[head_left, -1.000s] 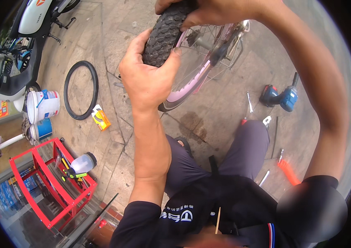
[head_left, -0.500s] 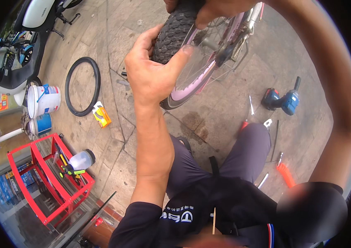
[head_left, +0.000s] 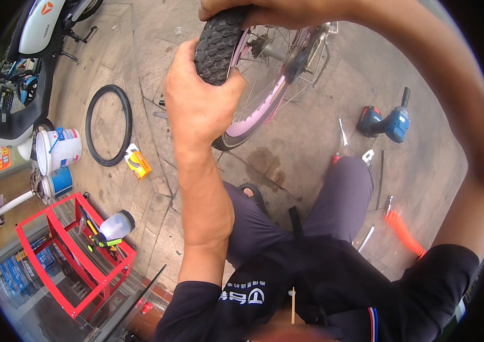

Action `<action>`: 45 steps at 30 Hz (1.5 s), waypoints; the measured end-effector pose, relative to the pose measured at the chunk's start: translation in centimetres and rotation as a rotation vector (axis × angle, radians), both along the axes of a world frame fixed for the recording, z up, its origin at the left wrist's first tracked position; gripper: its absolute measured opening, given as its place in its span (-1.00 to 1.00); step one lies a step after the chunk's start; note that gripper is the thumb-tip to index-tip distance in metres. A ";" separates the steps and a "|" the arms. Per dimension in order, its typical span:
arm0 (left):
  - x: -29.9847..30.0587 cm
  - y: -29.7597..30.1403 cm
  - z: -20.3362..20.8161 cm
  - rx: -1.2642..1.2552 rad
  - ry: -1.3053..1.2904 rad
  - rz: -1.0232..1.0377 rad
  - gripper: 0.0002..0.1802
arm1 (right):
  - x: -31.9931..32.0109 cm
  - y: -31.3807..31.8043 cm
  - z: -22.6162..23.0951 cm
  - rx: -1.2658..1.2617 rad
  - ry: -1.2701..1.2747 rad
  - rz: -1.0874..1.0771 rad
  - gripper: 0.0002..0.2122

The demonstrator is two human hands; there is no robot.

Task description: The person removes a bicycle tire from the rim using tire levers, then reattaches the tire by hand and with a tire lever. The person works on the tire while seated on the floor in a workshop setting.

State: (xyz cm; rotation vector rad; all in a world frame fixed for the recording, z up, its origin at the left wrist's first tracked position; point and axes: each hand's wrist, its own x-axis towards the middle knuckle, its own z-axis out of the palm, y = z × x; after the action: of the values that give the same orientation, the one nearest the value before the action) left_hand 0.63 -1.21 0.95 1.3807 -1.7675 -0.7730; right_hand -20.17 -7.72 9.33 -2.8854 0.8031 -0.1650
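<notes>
A knobby black bicycle tire (head_left: 217, 60) sits on a wheel with a pink rim (head_left: 273, 97), held up in front of me. My left hand (head_left: 199, 108) is closed round the tire's near part, thumb on the rim side and fingers on the outer side. Higher up, my right hand (head_left: 287, 12) reaches over from the right and grips the top of the tire; the picture's edge cuts off part of it. Spokes, a rear sprocket (head_left: 262, 47) and the hub show beyond the tire.
On the paving at left lie a black rubber ring (head_left: 127, 126) and a yellow box (head_left: 137, 162). Nearby stand a white bucket (head_left: 59, 151) and a red metal rack (head_left: 54, 219) with a spray bottle. At right are a blue cordless impact wrench (head_left: 390, 124), a spanner (head_left: 342, 131) and an orange coiled hose (head_left: 402, 232).
Both hands and the gripped part of the tire have shifted left. My right hand now lies more across the tire's top. The whole view has also moved slightly.
</notes>
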 end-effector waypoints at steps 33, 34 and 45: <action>-0.5 -1.7 1.0 -0.222 -0.138 -0.075 -0.30 | 8.6 6.0 -16.8 0.278 -1.706 -1.029 -0.66; -0.7 -1.6 1.2 -0.247 -0.200 -0.091 -0.30 | 9.0 5.8 -16.7 0.111 -1.675 -1.092 -0.66; -1.1 -0.8 2.3 -0.392 -0.367 -0.132 -0.37 | 10.8 2.2 -14.2 0.056 -1.810 -1.246 -0.42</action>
State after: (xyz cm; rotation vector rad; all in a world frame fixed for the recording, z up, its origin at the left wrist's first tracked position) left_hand -0.45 -2.01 3.25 1.1987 -2.1696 -0.2198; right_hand -9.40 -5.54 -4.84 -0.7163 1.5336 -2.0948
